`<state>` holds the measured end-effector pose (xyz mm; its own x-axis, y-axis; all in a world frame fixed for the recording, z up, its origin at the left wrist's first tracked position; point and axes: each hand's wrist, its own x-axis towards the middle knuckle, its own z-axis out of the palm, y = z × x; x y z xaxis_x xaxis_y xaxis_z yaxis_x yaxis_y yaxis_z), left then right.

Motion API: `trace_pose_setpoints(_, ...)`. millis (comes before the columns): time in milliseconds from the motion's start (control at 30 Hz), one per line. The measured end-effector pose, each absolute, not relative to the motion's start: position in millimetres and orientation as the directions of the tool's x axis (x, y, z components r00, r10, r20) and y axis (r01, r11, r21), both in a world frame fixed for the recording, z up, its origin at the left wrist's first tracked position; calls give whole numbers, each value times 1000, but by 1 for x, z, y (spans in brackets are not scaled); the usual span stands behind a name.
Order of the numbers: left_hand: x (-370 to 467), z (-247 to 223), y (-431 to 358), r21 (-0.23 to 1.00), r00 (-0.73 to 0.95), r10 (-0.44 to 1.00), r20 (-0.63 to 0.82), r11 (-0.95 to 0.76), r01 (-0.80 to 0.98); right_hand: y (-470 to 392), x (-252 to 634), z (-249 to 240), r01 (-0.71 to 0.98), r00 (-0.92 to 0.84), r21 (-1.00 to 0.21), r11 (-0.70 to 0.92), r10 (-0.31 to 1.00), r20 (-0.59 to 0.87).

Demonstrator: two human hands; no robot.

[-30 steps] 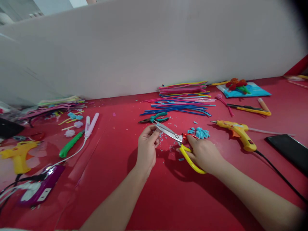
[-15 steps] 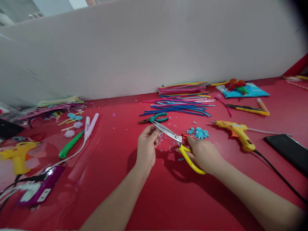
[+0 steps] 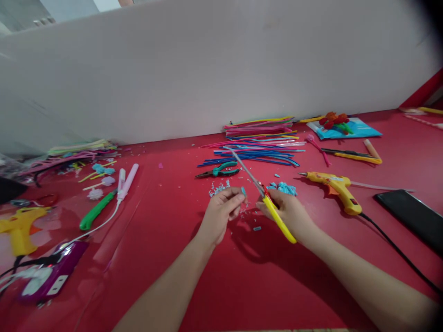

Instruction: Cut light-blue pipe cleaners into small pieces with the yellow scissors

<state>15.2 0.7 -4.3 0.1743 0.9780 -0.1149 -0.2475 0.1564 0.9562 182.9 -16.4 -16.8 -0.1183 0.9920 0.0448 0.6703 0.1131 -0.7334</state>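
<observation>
My left hand [image 3: 221,212] pinches a small blue piece [image 3: 243,192] between thumb and fingertips. My right hand [image 3: 290,213] is wrapped round the yellow and red handles of the scissors [image 3: 258,184], whose blades point up and to the left, away from the piece. Behind my right hand lies a pile of small blue pieces [image 3: 286,187]. Pale blue clippings [image 3: 219,187] are scattered beyond my left hand. Green-handled pliers [image 3: 221,170] rest on the red table [image 3: 221,286], between the clippings and a bundle of blue and pink stems [image 3: 259,156].
On the right are a yellow glue gun [image 3: 337,186], a black phone [image 3: 410,216] and a blue packet [image 3: 362,130] with red flowers. At the left sit a second glue gun [image 3: 21,230], a purple power strip [image 3: 57,272] and a green-handled tool [image 3: 98,210]. A pale wall stands behind.
The scissor blades have swung up and away from my left fingers. My left hand has moved right and slightly down, and the blue piece in it now shows. Clippings beyond it are uncovered.
</observation>
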Motion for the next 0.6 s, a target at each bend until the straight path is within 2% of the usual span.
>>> trace_pose_setpoints(100,21,-7,-5,954,362,912,-193,261,-147,-18,181,-12,345,-112,-938,-23,992,-65)
trace_pose_setpoints(167,24,-8,-7,954,426,878,-218,283,-95,-20,181,-7,191,-143,-977,-90,983,-119)
trace_pose_setpoints(233,25,-8,-9,953,461,856,-235,297,-65,-21,181,-4,119,-161,-986,-117,977,-136)
trace_pose_setpoints(433,26,-7,-9,971,428,876,-224,240,17,-21,181,-2,107,-142,-989,-106,982,-121)
trace_pose_setpoints(600,27,-8,-9,985,367,916,-165,137,100,-19,180,-11,264,-131,-964,-20,990,-57)
